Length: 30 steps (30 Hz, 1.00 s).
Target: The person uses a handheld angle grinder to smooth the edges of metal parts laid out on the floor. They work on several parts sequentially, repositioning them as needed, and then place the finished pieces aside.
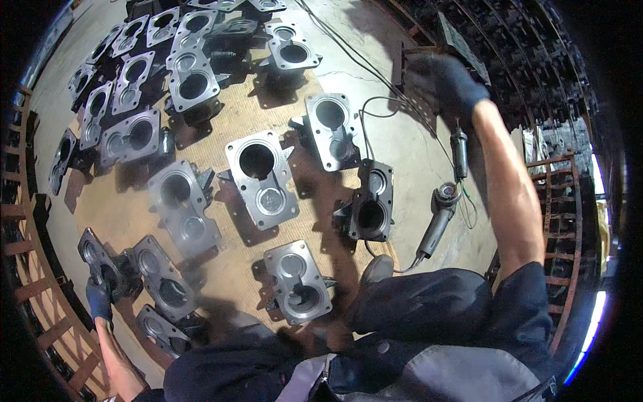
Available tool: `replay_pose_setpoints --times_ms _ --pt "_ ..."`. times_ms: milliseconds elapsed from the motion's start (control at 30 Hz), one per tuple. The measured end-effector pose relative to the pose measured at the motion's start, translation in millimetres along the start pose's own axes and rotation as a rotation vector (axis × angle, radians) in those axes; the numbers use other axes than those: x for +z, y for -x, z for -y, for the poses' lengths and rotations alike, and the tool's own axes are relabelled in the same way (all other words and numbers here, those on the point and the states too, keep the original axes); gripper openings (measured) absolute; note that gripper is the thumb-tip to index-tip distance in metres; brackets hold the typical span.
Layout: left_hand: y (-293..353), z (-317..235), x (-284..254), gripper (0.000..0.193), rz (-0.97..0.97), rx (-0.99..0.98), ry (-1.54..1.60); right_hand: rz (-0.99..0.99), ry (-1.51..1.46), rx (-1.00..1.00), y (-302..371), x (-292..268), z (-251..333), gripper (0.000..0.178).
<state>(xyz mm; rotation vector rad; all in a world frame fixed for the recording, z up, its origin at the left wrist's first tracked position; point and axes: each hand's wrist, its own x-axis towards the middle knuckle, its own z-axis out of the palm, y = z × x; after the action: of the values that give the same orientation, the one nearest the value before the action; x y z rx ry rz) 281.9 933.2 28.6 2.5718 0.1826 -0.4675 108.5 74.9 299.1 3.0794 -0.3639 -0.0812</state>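
Observation:
My left hand (99,299), in a dark blue glove, is at the low left with its fingers closed on the near edge of a dark metal casting (100,258). The casting stands tilted beside another grey casting (165,276). Far out at the upper right, my gloved right hand (459,84) reaches in among dark metal pieces, next to a dark flat plate (463,48). Its fingers blend into the dark there, and I cannot make out their grip. Between my arms stand several two-holed castings, one of them a bright grey casting (261,175) in the middle.
An angle grinder (437,224) and a slim grey hand tool (459,154) lie on the concrete at right, with cables around them. Tan cardboard (100,214) lies under the castings. Rusty metal racks (561,221) stand at both sides. My shoe (378,269) is near a dark casting (373,201).

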Motion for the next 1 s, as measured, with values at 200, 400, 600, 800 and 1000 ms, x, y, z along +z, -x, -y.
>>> replay_pose_setpoints --times_ms 200,400,600,800,1000 --pt "22.3 -20.9 -47.7 0.043 -0.393 0.171 -0.489 0.000 -0.411 0.427 109.3 113.9 -22.3 0.034" --pt "97.8 -378.9 26.1 0.059 -0.345 1.079 -0.571 -0.355 -0.479 0.882 276.3 246.5 -70.4 0.036" --pt "129.7 -548.5 218.6 0.058 0.163 1.679 -0.767 -0.495 -0.500 1.181 348.5 279.1 -42.1 0.048" --pt "137.9 -570.9 309.0 0.070 0.246 1.628 -0.470 -0.435 -0.535 1.390 424.9 321.2 -78.0 0.067" --pt "151.9 -582.6 308.7 0.071 0.211 1.535 -0.453 -0.328 -0.729 1.474 371.9 318.0 -121.9 0.043"
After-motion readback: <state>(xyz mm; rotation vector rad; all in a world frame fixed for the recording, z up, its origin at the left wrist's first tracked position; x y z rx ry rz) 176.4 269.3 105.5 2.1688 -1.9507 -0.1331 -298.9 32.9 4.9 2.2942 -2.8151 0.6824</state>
